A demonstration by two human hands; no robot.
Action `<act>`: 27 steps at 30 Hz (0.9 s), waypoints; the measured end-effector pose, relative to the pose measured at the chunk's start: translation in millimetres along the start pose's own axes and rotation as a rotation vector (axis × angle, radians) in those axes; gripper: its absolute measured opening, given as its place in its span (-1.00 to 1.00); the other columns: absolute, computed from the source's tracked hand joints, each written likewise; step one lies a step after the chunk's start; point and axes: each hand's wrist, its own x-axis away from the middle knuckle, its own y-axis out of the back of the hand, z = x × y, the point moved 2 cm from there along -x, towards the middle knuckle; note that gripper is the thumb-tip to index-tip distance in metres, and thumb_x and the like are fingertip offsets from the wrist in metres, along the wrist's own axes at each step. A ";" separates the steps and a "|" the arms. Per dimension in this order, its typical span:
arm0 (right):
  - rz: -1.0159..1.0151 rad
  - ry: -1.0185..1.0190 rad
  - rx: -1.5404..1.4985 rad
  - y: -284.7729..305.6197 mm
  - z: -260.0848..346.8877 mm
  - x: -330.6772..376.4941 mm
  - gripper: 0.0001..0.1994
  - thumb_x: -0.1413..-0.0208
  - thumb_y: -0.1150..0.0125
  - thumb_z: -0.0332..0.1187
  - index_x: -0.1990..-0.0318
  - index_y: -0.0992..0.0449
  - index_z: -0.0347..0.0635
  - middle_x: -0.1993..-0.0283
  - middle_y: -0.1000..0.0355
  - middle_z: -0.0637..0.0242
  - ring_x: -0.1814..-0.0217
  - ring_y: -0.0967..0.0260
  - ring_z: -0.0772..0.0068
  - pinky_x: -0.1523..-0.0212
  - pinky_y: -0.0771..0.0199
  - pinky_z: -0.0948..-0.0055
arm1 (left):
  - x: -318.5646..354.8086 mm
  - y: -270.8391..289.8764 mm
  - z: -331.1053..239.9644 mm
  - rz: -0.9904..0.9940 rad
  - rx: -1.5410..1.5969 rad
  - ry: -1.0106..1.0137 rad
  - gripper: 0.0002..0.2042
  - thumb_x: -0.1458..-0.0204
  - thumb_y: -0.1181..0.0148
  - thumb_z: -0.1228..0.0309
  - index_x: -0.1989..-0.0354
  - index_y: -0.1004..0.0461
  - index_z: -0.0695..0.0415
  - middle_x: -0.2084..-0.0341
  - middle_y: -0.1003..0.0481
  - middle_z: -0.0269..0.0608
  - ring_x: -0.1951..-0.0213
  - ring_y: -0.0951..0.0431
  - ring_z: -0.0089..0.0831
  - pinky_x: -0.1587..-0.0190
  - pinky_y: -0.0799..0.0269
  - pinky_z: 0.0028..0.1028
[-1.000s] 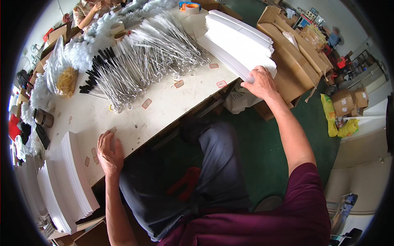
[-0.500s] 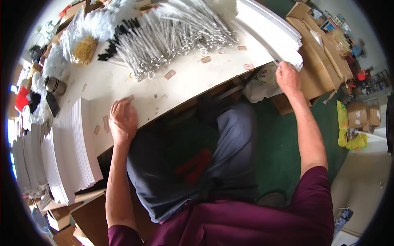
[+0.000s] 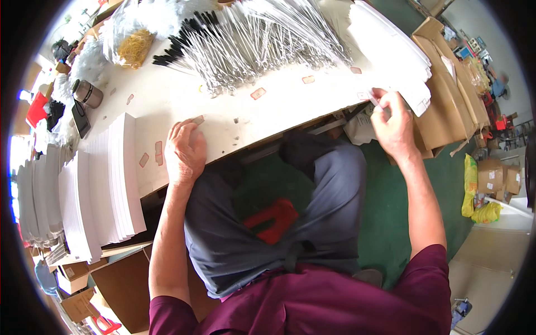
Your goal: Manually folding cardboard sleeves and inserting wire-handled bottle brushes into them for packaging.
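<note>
Pinching with thumb and forefinger, the right hand [image 3: 394, 124] grips the near corner of a white sheet at the bottom edge of the stack of white sheets [image 3: 391, 53], which lies just beyond and to the right of that hand at the table's right end; the other fingers are curled in. The left hand [image 3: 185, 151] lies palm down and loosely open on the white table [image 3: 234, 109], at its near edge, with its fingertips touching a small tan label [image 3: 197, 119]. More such labels are scattered just to the left of that hand and between the two hands. Beyond both hands lies a heap of clear-wrapped sticks [image 3: 262, 39], and to the left of the left hand stands a tall pile of white cards [image 3: 111, 178]. Compared with half a second earlier, the right hand has turned from resting flat on the stack's edge to a pinch at its corner, while the left hand has stayed on the table edge.
</note>
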 end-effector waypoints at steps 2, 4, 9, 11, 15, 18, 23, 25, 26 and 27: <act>0.089 0.059 -0.016 -23.9 16.6 -0.3 -0.74 -0.09 -0.18 -0.62 0.07 -0.33 -0.22 0.23 -0.51 0.04 0.24 -0.55 -0.01 0.22 -0.60 0.13 | 1.2 -0.9 -3.0 -0.044 -0.007 -0.016 -0.81 -0.06 -0.23 0.50 0.17 -0.55 0.31 0.09 -0.61 0.08 -0.04 -0.57 0.05 -0.17 -0.46 -0.14; 0.314 -0.075 -0.057 -41.9 48.7 -7.2 -0.64 -0.04 -0.19 -0.62 -0.03 -0.36 -0.28 0.27 -0.47 0.01 0.20 -0.52 -0.08 0.13 -0.60 0.17 | 5.2 4.3 -4.8 -0.037 0.009 -0.060 -0.83 -0.04 -0.26 0.51 0.21 -0.55 0.29 0.16 -0.62 0.08 0.00 -0.59 0.06 -0.13 -0.49 -0.13; 0.367 0.332 0.157 -88.2 72.1 -8.9 -0.44 0.02 -0.22 -0.59 -0.22 -0.32 -0.39 -0.14 -0.42 -0.08 -0.23 -0.39 -0.10 -0.31 -0.40 0.10 | 10.7 18.4 -30.0 -0.059 0.226 -0.340 -0.82 0.12 -0.33 0.63 0.31 -0.53 0.20 0.34 -0.59 -0.04 0.21 -0.63 -0.02 0.12 -0.59 -0.16; 0.409 0.362 0.134 -102.4 75.9 -8.6 -0.47 0.03 -0.22 -0.60 -0.18 -0.33 -0.39 -0.15 -0.42 -0.07 -0.24 -0.39 -0.09 -0.32 -0.40 0.10 | 7.8 31.2 -54.1 -0.018 0.236 -0.457 -0.79 0.10 -0.31 0.63 0.24 -0.54 0.25 0.27 -0.60 0.00 0.20 -0.63 0.02 0.06 -0.59 -0.16; 0.428 0.517 0.062 -122.5 90.7 -11.3 -0.71 0.00 -0.21 -0.57 0.07 -0.42 -0.36 -0.08 -0.49 -0.06 -0.17 -0.46 -0.05 -0.31 -0.42 0.10 | -13.1 29.6 -72.6 0.136 0.161 -0.363 -0.60 0.03 -0.42 0.42 0.01 -0.52 0.29 0.03 -0.56 0.13 -0.05 -0.56 0.09 -0.16 -0.48 -0.08; 0.393 0.577 -0.004 -132.1 100.9 -8.8 -0.88 -0.06 -0.17 -0.57 0.24 -0.43 -0.27 0.02 -0.53 0.06 -0.12 -0.51 0.02 -0.25 -0.48 0.10 | -24.9 17.4 -80.6 0.314 0.029 -0.330 -0.40 -0.02 -0.43 0.22 -0.16 -0.44 0.35 -0.16 -0.46 0.19 -0.25 -0.41 0.10 -0.33 -0.30 -0.05; 0.364 0.623 -0.075 -140.9 100.9 -3.5 -0.84 -0.02 -0.24 -0.59 0.28 -0.38 -0.25 0.02 -0.49 0.12 -0.10 -0.49 0.06 -0.24 -0.48 0.09 | -36.8 -6.4 -81.0 0.621 0.075 -0.269 -0.33 -0.01 -0.44 0.14 -0.17 -0.42 0.39 -0.15 -0.46 0.14 -0.26 -0.40 0.01 -0.35 -0.29 -0.16; 0.336 0.603 -0.125 -142.2 101.9 -3.6 -0.79 0.03 -0.27 -0.65 0.29 -0.37 -0.26 0.02 -0.49 0.13 -0.10 -0.49 0.06 -0.23 -0.49 0.09 | -39.9 -6.6 -82.2 0.665 0.061 -0.227 -0.34 0.01 -0.47 0.14 -0.15 -0.43 0.38 -0.11 -0.47 0.13 -0.25 -0.41 0.01 -0.32 -0.33 -0.16; 0.294 0.613 -0.134 -142.5 102.8 -5.1 -0.79 0.03 -0.28 -0.64 0.29 -0.37 -0.25 0.02 -0.49 0.15 -0.10 -0.49 0.06 -0.23 -0.49 0.08 | -41.5 -6.2 -83.1 0.706 0.050 -0.185 -0.34 0.04 -0.49 0.15 -0.13 -0.44 0.36 -0.07 -0.48 0.12 -0.23 -0.42 0.01 -0.28 -0.36 -0.17; 0.254 0.620 -0.137 -142.2 102.4 -5.6 -0.78 0.02 -0.29 -0.64 0.28 -0.37 -0.25 0.02 -0.49 0.17 -0.10 -0.49 0.07 -0.24 -0.48 0.07 | -44.4 -6.8 -85.4 0.710 0.051 -0.187 -0.34 0.04 -0.49 0.15 -0.13 -0.44 0.36 -0.07 -0.48 0.12 -0.23 -0.42 0.01 -0.28 -0.36 -0.17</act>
